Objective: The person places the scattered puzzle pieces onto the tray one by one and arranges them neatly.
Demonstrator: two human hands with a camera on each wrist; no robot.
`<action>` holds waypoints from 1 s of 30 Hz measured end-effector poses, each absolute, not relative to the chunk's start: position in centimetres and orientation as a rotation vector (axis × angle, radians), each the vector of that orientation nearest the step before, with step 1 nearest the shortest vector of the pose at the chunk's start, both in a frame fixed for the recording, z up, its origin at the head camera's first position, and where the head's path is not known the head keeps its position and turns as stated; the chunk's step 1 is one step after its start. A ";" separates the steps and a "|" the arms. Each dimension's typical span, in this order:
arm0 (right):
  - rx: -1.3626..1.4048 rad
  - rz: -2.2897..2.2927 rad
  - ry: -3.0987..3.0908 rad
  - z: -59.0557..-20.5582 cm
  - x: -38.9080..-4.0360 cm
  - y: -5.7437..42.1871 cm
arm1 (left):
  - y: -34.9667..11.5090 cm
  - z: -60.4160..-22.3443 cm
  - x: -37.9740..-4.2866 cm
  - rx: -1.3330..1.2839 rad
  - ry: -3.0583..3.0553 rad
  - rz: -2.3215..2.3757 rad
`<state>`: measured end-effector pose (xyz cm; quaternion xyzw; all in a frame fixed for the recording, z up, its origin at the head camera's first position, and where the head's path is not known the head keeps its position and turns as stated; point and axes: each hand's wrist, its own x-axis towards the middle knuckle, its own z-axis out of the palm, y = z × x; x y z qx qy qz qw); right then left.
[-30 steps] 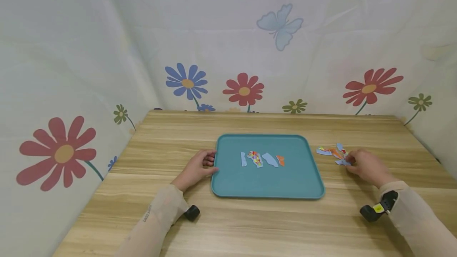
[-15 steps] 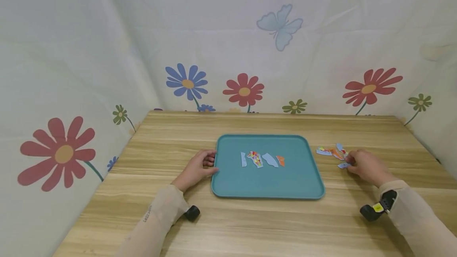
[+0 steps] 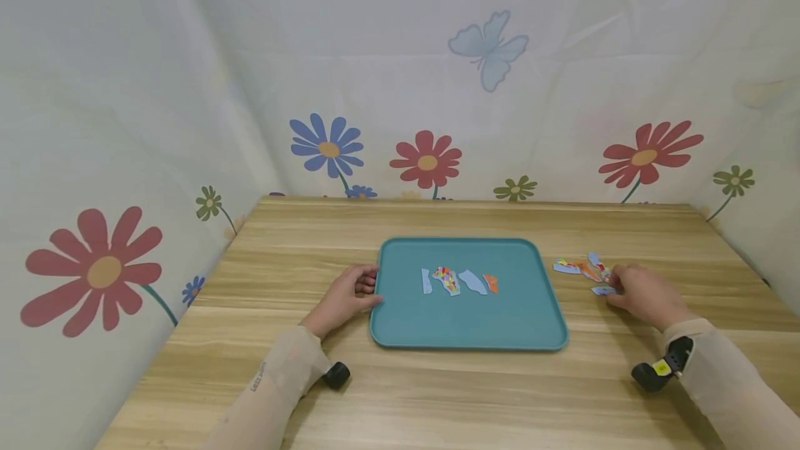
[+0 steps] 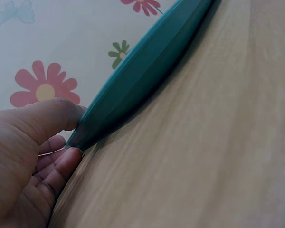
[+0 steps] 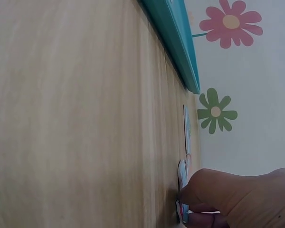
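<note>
In the head view a teal tray (image 3: pixel 469 328) lies on the wooden table, with irregular flat picture pieces in a row on it: a narrow light-blue piece (image 3: pixel 426 281), a multicoloured piece (image 3: pixel 446 281), a light-blue piece (image 3: pixel 473 282) and an orange piece (image 3: pixel 491 283). My left hand (image 3: pixel 346 297) grips the tray's left rim, thumb on top, as the left wrist view shows. Right of the tray, my right hand (image 3: pixel 645 296) pinches a small light-blue piece (image 3: pixel 602 291) at the table surface. Its fingertips partly hide the piece. Just beyond lie a blue-and-orange piece (image 3: pixel 567 267) and others.
The wooden table (image 3: pixel 462 401) extends around the tray on all sides. Behind it hangs a pale cloth (image 3: pixel 375 54) printed with flowers and a butterfly. Both wrists carry black cameras, the left one (image 3: pixel 336 375) near the tray's front left corner.
Under my right fingertips the small light-blue piece has turned and shifted slightly right between the first and second frames. My left hand and the tray hold still.
</note>
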<state>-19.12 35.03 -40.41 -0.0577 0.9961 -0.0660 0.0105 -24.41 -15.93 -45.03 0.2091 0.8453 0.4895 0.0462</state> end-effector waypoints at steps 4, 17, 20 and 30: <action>-0.149 -0.204 3.095 -40.4 -19.0 35.1 | -15.8 -45.1 -24.4 0.630 2.572 1.500; -0.105 -0.293 3.092 -38.9 -18.5 34.9 | -15.9 -44.9 -24.3 0.618 2.578 1.488; -0.105 -0.299 3.095 -38.5 -18.6 34.6 | -15.9 -44.9 -24.3 0.619 2.580 1.487; -0.055 -0.294 3.089 -37.0 -18.9 33.0 | -15.5 -44.3 -23.9 0.617 2.576 1.474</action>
